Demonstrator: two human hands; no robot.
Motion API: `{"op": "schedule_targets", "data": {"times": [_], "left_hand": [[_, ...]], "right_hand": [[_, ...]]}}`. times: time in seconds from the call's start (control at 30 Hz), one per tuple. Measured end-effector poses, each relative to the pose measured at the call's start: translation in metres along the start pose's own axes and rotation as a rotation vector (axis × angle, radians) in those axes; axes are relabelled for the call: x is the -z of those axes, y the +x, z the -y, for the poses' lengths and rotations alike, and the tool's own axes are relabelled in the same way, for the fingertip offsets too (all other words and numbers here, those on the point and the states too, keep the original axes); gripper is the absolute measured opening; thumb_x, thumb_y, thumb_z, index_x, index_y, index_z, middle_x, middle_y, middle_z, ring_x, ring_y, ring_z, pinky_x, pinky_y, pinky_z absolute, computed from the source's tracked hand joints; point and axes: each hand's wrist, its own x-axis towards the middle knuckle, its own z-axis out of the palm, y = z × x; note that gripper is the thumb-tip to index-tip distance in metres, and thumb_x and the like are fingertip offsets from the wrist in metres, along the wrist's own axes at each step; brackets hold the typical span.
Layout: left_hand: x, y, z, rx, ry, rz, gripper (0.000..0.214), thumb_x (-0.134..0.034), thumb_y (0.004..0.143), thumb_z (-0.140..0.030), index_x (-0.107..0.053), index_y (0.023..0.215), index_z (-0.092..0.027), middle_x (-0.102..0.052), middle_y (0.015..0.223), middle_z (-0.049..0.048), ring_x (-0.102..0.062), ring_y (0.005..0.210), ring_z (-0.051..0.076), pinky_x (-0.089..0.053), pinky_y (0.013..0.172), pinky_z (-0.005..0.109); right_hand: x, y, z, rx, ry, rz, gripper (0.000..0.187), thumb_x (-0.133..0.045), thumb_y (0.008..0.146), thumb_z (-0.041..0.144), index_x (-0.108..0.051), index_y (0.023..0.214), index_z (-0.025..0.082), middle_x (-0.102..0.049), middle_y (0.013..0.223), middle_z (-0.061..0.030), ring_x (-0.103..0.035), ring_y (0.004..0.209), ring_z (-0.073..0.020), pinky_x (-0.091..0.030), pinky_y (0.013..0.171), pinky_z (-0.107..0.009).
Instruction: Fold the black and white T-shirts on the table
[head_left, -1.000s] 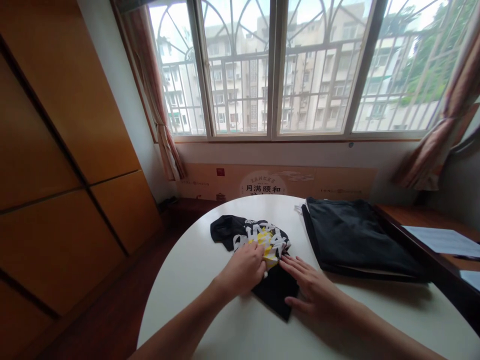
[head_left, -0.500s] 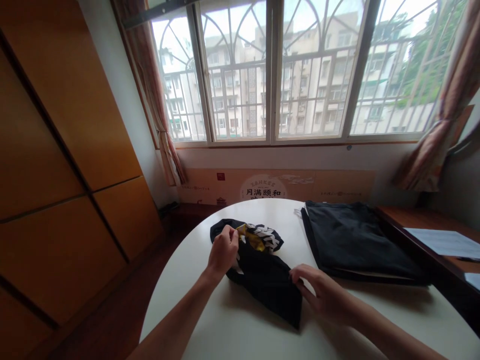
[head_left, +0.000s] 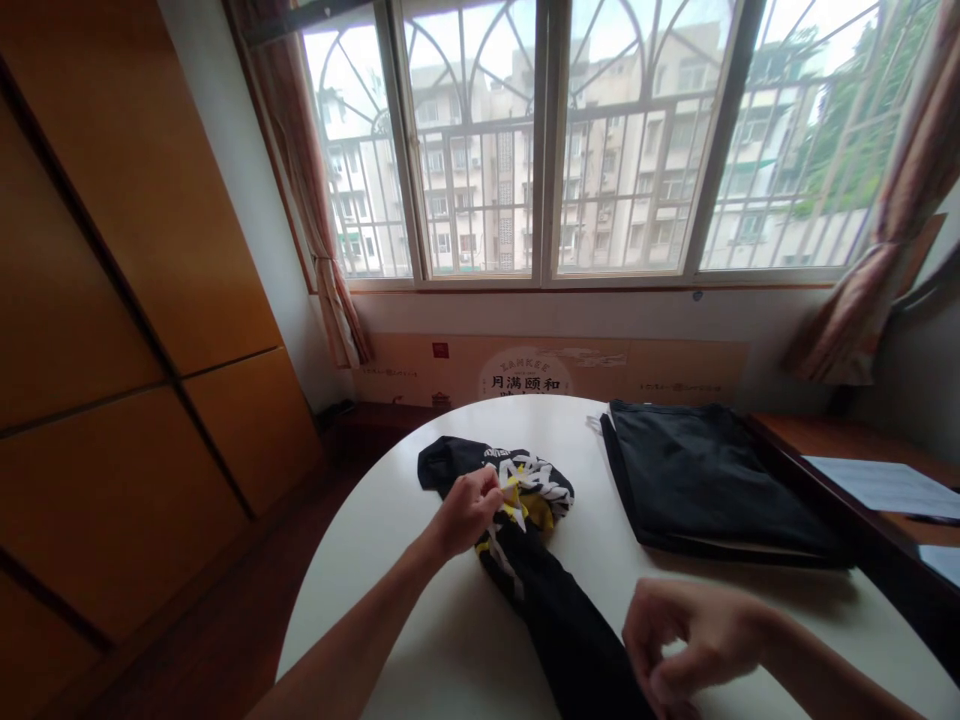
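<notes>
A black garment (head_left: pixel 536 570) with a white and yellow print lies across the white round table (head_left: pixel 390 610). One part is bunched in the middle, and a long black part stretches toward the near edge, its end cut off by the frame. My left hand (head_left: pixel 466 508) pinches the cloth beside the yellow patch. Lower right, my right hand (head_left: pixel 694 635) is slightly blurred, its fingers curled in against the end of the long black part. Which bit of cloth lies between those fingertips is partly hidden.
A flat black fabric item (head_left: pixel 720 480), neatly squared, lies on the table's right side. Beyond it, papers (head_left: pixel 881 490) rest on a brown wooden surface. A wooden cabinet (head_left: pixel 225 430) stands left, and a barred window is behind the table.
My right hand has moved toward the near right, drawing the garment's black part out longer. My left hand has shifted slightly right and down, with more of the print showing.
</notes>
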Motion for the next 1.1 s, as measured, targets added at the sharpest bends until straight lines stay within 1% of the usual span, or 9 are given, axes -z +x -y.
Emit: {"op": "schedule_targets", "data": {"times": [0.07, 0.2, 0.4, 0.5, 0.63, 0.73, 0.83, 0.97, 1.1], "left_hand": [[-0.007, -0.004, -0.005, -0.024, -0.09, 0.149, 0.012, -0.048, 0.078, -0.029, -0.045, 0.069, -0.022, -0.047, 0.065, -0.003, -0.042, 0.063, 0.014, -0.033, 0.06, 0.027], [-0.019, -0.017, -0.026, -0.015, -0.313, 0.45, 0.011, -0.051, 0.071, -0.03, -0.047, 0.066, -0.021, -0.042, 0.062, -0.0038, -0.036, 0.061, 0.013, -0.028, 0.057, 0.027], [-0.025, -0.031, -0.055, 0.143, -0.537, 0.907, 0.02, -0.066, 0.072, -0.037, -0.058, 0.074, -0.019, -0.056, 0.067, -0.0007, -0.048, 0.06, 0.014, -0.038, 0.059, 0.027], [-0.022, -0.024, -0.042, 0.131, -0.348, 0.643, 0.023, -0.057, 0.086, -0.041, -0.061, 0.087, -0.019, -0.067, 0.08, 0.0059, -0.062, 0.069, 0.021, -0.05, 0.065, 0.032], [-0.003, -0.004, 0.002, -0.013, 0.329, 0.181, 0.035, -0.052, 0.086, -0.016, -0.068, 0.116, -0.014, -0.071, 0.118, 0.0157, -0.065, 0.111, 0.029, -0.049, 0.103, 0.041], [0.012, 0.006, 0.028, 0.095, 0.615, 0.193, 0.062, -0.05, 0.081, -0.006, -0.061, 0.142, -0.014, -0.063, 0.142, 0.0173, -0.058, 0.132, 0.032, -0.04, 0.116, 0.045], [0.02, 0.009, 0.035, 0.125, 0.678, 0.247, 0.072, -0.05, 0.081, -0.004, -0.058, 0.149, -0.023, -0.067, 0.136, 0.0109, -0.061, 0.127, 0.029, -0.044, 0.111, 0.04], [0.023, 0.007, 0.028, 0.094, 0.698, 0.251, 0.037, -0.056, 0.08, -0.01, -0.076, 0.109, -0.022, -0.073, 0.105, 0.0086, -0.066, 0.105, 0.028, -0.049, 0.094, 0.035], [0.026, 0.008, 0.022, 0.193, 0.611, -0.01, 0.029, -0.053, 0.076, -0.004, -0.066, 0.096, -0.021, -0.071, 0.101, 0.0074, -0.066, 0.096, 0.024, -0.046, 0.082, 0.031]], "right_hand": [[0.007, 0.007, -0.005, 0.05, 0.08, -0.158, 0.049, -0.078, 0.084, 0.061, -0.074, 0.086, 0.013, -0.068, 0.062, -0.0026, -0.062, 0.05, -0.0121, -0.046, 0.051, -0.021], [0.019, 0.026, -0.021, 0.149, 0.252, -0.703, 0.063, -0.082, 0.08, 0.065, -0.068, 0.118, 0.017, -0.077, 0.092, -0.0078, -0.071, 0.06, -0.0179, -0.053, 0.044, -0.024], [0.011, 0.04, -0.024, 0.211, 0.542, -0.628, 0.045, -0.082, 0.084, 0.057, -0.069, 0.099, 0.016, -0.071, 0.081, -0.0033, -0.064, 0.056, -0.0127, -0.05, 0.044, -0.02], [0.008, 0.038, -0.019, 0.186, 0.547, -0.59, 0.045, -0.087, 0.082, 0.052, -0.073, 0.098, 0.012, -0.072, 0.079, -0.0043, -0.061, 0.054, -0.0102, -0.045, 0.045, -0.018], [0.01, 0.031, -0.013, 0.246, 0.416, -0.664, 0.046, -0.091, 0.076, 0.049, -0.078, 0.101, 0.013, -0.077, 0.089, -0.0086, -0.072, 0.075, -0.0199, -0.058, 0.069, -0.028], [0.01, 0.024, -0.007, 0.382, 0.247, -0.824, 0.047, -0.09, 0.074, 0.053, -0.081, 0.105, 0.019, -0.078, 0.111, -0.012, -0.072, 0.105, -0.031, -0.058, 0.092, -0.04], [0.009, 0.017, -0.006, 0.386, 0.198, -0.906, 0.052, -0.092, 0.069, 0.056, -0.082, 0.107, 0.022, -0.075, 0.124, -0.0126, -0.067, 0.119, -0.0365, -0.056, 0.098, -0.045], [0.006, 0.008, -0.011, 0.228, 0.262, -0.879, 0.059, -0.096, 0.062, 0.059, -0.077, 0.103, 0.021, -0.076, 0.098, -0.0076, -0.072, 0.091, -0.0295, -0.06, 0.079, -0.039], [0.005, 0.001, -0.006, 0.183, 0.134, -0.662, 0.066, -0.091, 0.073, 0.058, -0.071, 0.125, 0.023, -0.076, 0.113, -0.0085, -0.072, 0.096, -0.0278, -0.06, 0.085, -0.038]]}}
